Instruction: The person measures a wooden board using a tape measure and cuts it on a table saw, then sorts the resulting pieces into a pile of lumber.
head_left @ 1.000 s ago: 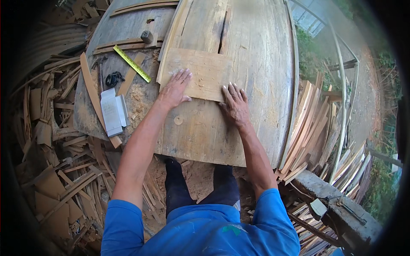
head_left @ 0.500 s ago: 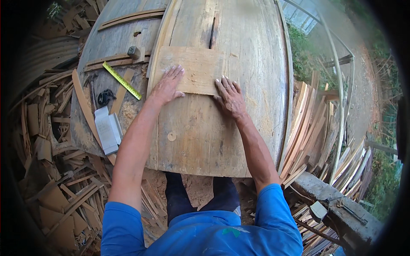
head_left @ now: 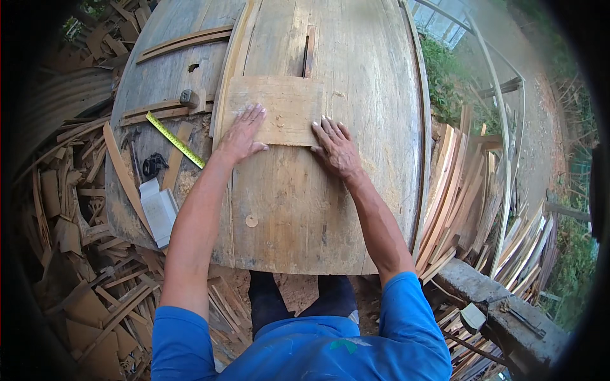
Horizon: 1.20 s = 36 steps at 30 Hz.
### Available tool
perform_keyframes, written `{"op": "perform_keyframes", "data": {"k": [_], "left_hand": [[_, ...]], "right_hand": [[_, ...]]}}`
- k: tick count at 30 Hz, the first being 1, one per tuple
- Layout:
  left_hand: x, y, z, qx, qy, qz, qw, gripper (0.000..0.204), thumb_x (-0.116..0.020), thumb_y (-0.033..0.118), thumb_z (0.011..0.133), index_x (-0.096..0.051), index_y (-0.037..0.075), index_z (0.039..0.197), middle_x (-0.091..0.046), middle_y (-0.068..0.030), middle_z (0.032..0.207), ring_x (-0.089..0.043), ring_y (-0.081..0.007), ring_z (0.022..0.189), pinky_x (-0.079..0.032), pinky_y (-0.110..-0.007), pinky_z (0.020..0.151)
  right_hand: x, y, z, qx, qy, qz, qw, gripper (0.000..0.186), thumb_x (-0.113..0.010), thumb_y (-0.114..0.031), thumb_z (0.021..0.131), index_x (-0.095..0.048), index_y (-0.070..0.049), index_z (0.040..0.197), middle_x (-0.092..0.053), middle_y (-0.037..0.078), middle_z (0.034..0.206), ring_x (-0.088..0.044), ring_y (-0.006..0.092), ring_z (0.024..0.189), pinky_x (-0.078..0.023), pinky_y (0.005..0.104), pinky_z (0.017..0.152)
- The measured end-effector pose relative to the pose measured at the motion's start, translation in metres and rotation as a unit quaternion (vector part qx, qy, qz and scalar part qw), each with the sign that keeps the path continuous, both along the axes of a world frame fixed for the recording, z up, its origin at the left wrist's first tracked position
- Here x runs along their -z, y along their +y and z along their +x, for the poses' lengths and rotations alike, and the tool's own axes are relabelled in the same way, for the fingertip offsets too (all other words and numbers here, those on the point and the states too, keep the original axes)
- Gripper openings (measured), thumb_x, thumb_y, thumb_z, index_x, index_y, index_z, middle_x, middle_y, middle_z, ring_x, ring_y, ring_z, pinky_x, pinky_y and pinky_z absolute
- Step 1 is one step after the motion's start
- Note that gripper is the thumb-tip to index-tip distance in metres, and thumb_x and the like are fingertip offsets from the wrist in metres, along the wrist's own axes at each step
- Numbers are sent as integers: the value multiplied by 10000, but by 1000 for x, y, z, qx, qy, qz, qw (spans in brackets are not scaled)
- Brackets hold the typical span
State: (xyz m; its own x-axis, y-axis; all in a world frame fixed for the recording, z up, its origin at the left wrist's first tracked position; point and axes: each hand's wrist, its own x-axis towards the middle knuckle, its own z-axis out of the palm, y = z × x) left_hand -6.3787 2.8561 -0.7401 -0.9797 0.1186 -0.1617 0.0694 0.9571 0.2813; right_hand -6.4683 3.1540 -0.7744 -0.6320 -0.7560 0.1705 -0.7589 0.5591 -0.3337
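Observation:
A flat, pale wooden board (head_left: 289, 108) lies on the worn wooden worktable (head_left: 286, 222). Its left edge runs along a long wooden strip (head_left: 230, 60) on the tabletop. My left hand (head_left: 243, 134) rests open on the board's near left corner, fingers spread and thumb out to the side. At the near right corner is my right hand (head_left: 337, 145), open too, with its fingertips on the board's edge and its palm over the tabletop. Just beyond the far edge of the board, a narrow dark slot (head_left: 307, 56) shows in the table.
On the table's left lie a yellow measuring tape (head_left: 175, 140), a black coil-like object (head_left: 153, 165), a white box (head_left: 158, 211), a small metal block (head_left: 189, 98) and wood strips (head_left: 184, 43). Scrap wood (head_left: 95, 254) heaps at left; long offcuts (head_left: 454, 184) lean at right beside a concrete beam (head_left: 495, 305).
The whole view has shifted, so the table sits slightly lower and further left. Both hands stay on the board's near corners. Any slide of the board is too small to tell.

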Motion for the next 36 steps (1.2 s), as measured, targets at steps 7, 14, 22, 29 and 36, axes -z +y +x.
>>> {"op": "perform_keyframes", "data": {"k": [7,14,22,29,36], "left_hand": [[2,-9,-17,-5,-7,9,1000,1007,-815,391,755,-302,-1,1528,-275,-187,1610,-213,-342,1508,-168,-444,1250],[0,-12,-35,-10,-14,13,1000,989,-814,334,769,-283,35,1549,-257,-174,1622,-203,-340,1513,-170,-430,1253],[2,-21,-57,-18,-11,23,1000,998,-828,325,758,-289,45,1549,-262,-174,1620,-213,-333,1511,-173,-425,1254],[1,-28,-82,-23,-17,17,999,983,-832,321,752,-314,31,1534,-268,-170,1618,-220,-325,1509,-179,-427,1253],[9,-41,-103,-16,-3,32,999,981,-840,290,744,-320,24,1532,-273,-184,1615,-223,-334,1509,-172,-428,1252]], "right_hand": [[-2,-8,-15,-1,-7,-4,1000,607,-497,-482,990,-429,-137,1485,-441,164,1521,-376,293,1440,-247,438,1210],[3,-13,-33,-1,-4,-10,1000,605,-498,-470,994,-418,-132,1490,-435,169,1524,-371,298,1443,-243,442,1212],[9,-23,-54,3,1,-13,1000,601,-478,-478,1001,-420,-132,1489,-425,170,1531,-364,302,1446,-243,445,1214],[11,-31,-76,8,7,-19,1000,590,-465,-473,1008,-423,-131,1488,-419,172,1534,-361,308,1446,-240,443,1216],[14,-40,-97,3,3,-42,999,583,-476,-452,1006,-425,-120,1483,-419,186,1528,-364,322,1440,-247,450,1212]]}}
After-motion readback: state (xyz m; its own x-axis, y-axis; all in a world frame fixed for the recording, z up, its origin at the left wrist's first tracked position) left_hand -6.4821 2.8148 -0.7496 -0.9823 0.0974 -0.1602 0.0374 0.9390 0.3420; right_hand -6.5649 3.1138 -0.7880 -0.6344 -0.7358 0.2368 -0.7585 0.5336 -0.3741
